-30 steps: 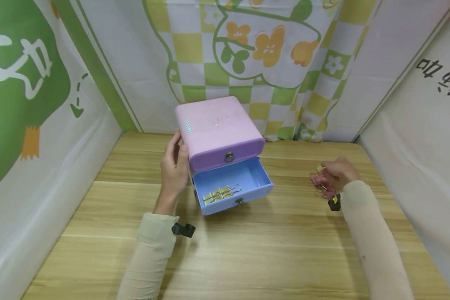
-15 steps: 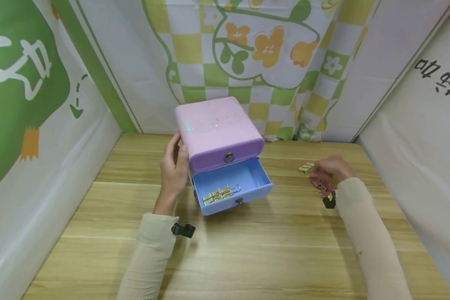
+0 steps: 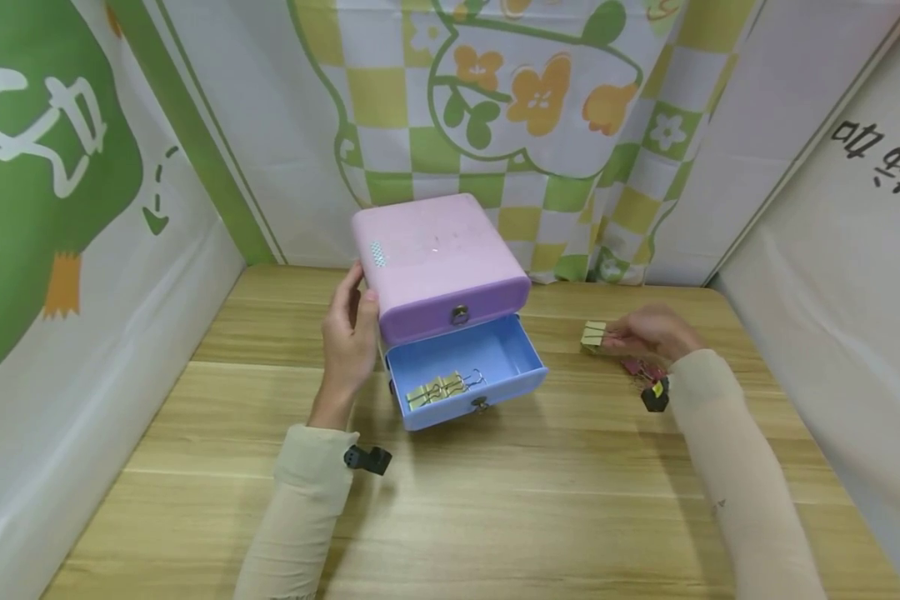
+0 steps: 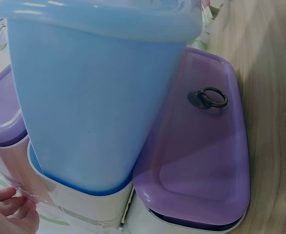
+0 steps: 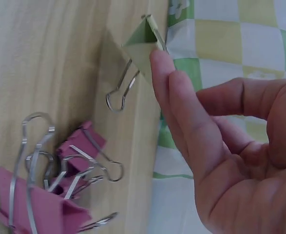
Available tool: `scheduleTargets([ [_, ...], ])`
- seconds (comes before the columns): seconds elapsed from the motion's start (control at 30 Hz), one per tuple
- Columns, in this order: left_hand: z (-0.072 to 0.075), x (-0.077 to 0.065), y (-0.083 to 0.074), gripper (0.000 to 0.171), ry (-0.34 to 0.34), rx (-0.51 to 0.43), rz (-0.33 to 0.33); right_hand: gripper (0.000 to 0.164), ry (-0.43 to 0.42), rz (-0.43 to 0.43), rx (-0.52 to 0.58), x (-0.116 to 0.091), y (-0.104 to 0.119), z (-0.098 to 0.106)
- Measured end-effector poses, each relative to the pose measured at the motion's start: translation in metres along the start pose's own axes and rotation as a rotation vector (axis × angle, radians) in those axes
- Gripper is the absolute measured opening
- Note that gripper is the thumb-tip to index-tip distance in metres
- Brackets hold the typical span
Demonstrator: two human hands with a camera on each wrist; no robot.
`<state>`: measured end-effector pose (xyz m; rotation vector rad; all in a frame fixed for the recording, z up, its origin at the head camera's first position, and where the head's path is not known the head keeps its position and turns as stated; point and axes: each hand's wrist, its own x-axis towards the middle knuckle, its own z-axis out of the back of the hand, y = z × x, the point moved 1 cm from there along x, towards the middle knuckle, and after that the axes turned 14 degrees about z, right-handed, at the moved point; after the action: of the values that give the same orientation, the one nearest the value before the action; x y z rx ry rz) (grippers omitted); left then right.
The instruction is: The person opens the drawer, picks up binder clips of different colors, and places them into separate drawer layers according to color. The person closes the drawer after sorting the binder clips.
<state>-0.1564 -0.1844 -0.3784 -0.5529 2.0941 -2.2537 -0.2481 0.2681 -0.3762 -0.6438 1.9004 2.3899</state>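
My left hand [image 3: 348,337] rests against the left side of a small pink drawer box [image 3: 435,250], thumb near its front corner. The middle blue drawer [image 3: 506,346] is pulled out and holds several yellow binder clips [image 3: 433,388] lined up along its front left. In my right hand [image 3: 658,329] a yellow binder clip [image 3: 593,334] is held at the fingertips, just over the table to the right of the box. A silver handle hangs from that clip in the right wrist view. Several dark pink binder clips [image 5: 45,200] lie in a pile beside the right hand.
Above the blue drawer is a purple drawer front [image 3: 450,310] with a ring pull, pushed in. Another purple drawer [image 4: 201,141] shows below it in the left wrist view. A checked curtain [image 3: 525,192] hangs behind the wooden table [image 3: 480,508].
My right hand has moved left from the dark pink pile, bringing the yellow binder clip out toward the box. The left hand and the drawers have stayed put.
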Motion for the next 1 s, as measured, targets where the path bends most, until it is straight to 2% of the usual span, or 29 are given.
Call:
scheduleTargets([
  [0.1,0.0,0.0,0.0,0.058,0.0,-0.002,-0.004,0.033,0.029,0.024,-0.006,0.0,0.007,-0.001],
  [0.33,0.0,0.0,0.0,0.058,0.006,-0.012,0.001,0.05,0.131,0.059,-0.044,-0.003,0.024,-0.009],
  [0.47,-0.001,0.0,0.001,0.058,0.008,-0.019,0.0,0.051,0.162,0.07,-0.052,-0.007,0.034,-0.015],
  [0.77,-0.002,0.0,0.001,0.057,0.004,-0.023,-0.006,0.046,0.247,0.146,-0.109,-0.024,0.06,-0.036],
  [1.0,-0.002,0.0,0.001,0.057,-0.008,-0.01,-0.007,0.04,0.281,0.202,-0.14,-0.044,0.09,-0.056],
])
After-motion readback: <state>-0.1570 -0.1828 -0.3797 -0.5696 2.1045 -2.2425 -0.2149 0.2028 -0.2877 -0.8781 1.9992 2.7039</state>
